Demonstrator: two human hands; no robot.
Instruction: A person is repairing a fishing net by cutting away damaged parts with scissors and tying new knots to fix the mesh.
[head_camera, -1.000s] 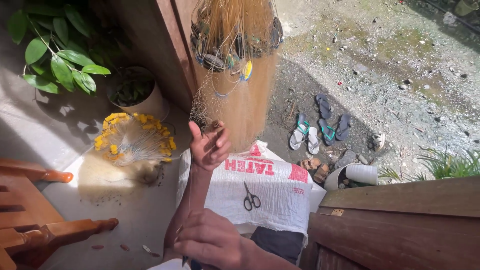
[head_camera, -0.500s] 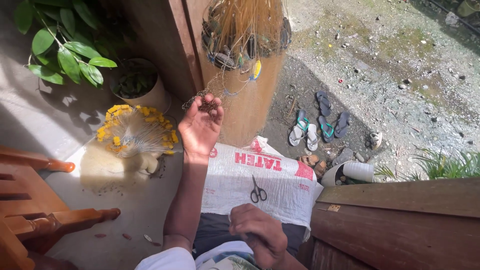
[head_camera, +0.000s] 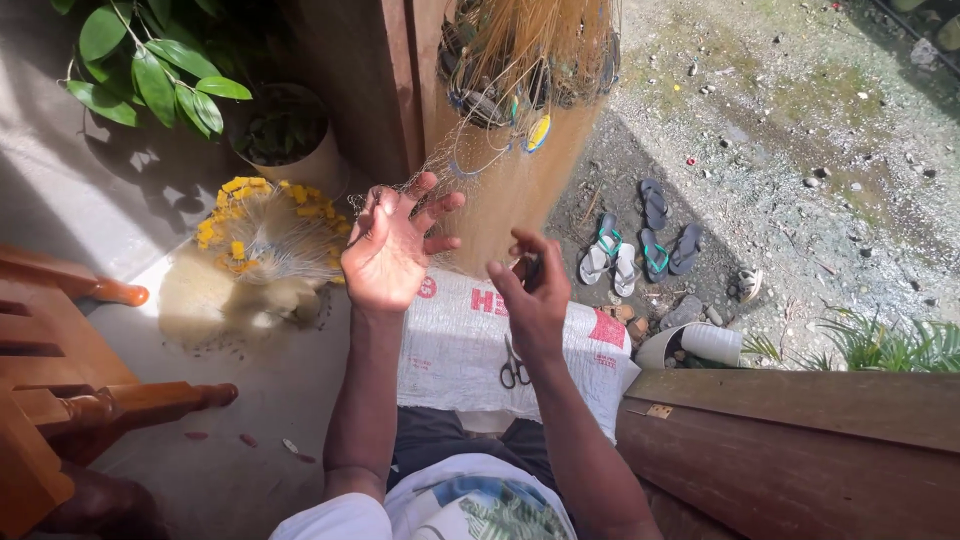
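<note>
Left hand spread wide in fine tan fishing net, right hand pinching a small dark tool, steel scissors on woven white sack

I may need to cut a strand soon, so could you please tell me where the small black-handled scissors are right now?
In the head view, the small black-handled scissors lie on the white woven sack, just below the right hand.
</note>
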